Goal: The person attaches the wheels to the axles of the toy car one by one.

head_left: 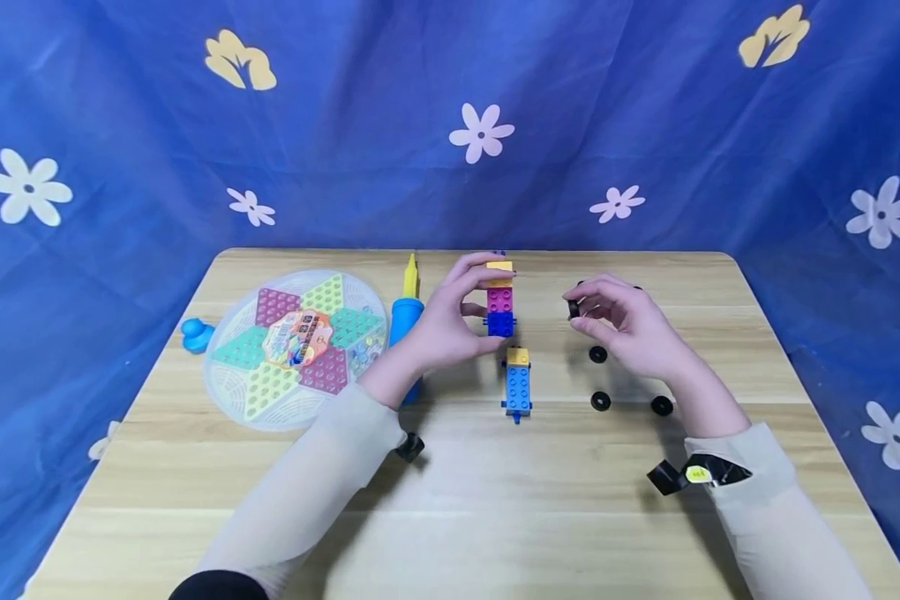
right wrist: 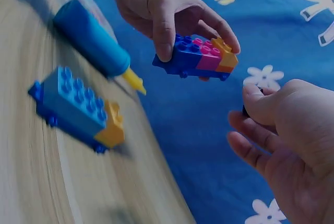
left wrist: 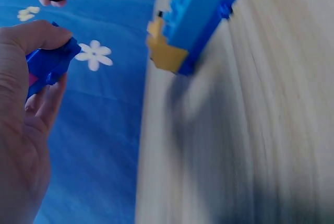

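Observation:
My left hand (head_left: 450,321) grips a toy block car (head_left: 500,300) by its two ends, thumb at the dark blue end and fingers at the yellow one; pink studs lie between. Bare axle stubs stick out along its base in the right wrist view. Between thumb and fingers, my right hand (head_left: 630,325) pinches a small black wheel (head_left: 573,309), to the right of the car and apart from it. A second block car (head_left: 517,390), light blue with a yellow end, stands on the table just below the left hand, without wheels on its visible stubs.
Several loose black wheels (head_left: 600,401) lie on the wooden table (head_left: 495,517) under and around the right hand. Left of the cars are a blue pump (head_left: 407,317) with a yellow nozzle, a round star-patterned game board (head_left: 225,392) and a small blue piece (head_left: 197,335).

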A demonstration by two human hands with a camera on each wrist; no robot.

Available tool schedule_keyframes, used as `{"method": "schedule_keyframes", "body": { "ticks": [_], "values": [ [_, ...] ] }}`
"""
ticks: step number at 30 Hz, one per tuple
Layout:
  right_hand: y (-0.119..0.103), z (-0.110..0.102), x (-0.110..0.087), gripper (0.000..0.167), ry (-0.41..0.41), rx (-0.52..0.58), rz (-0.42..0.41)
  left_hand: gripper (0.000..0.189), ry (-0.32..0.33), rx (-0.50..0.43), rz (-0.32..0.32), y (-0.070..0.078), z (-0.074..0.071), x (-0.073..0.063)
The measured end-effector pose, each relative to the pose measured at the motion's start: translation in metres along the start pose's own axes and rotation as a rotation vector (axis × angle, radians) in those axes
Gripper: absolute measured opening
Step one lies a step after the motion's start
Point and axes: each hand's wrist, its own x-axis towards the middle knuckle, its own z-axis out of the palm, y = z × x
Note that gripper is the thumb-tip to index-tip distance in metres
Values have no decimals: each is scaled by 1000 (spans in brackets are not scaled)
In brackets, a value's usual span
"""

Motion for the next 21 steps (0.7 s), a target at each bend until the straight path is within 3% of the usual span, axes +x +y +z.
{"method": "schedule_keyframes", "body": {
  "ticks": [10,21],
  "values": [
    [-26,16,-2,36,0,250,-32,86,41,-151,33,44,-6,-21],
    [-43,40,-9,35,-28,361,-49,87,69,-214,91,66,-8,-39]
  ]
}}
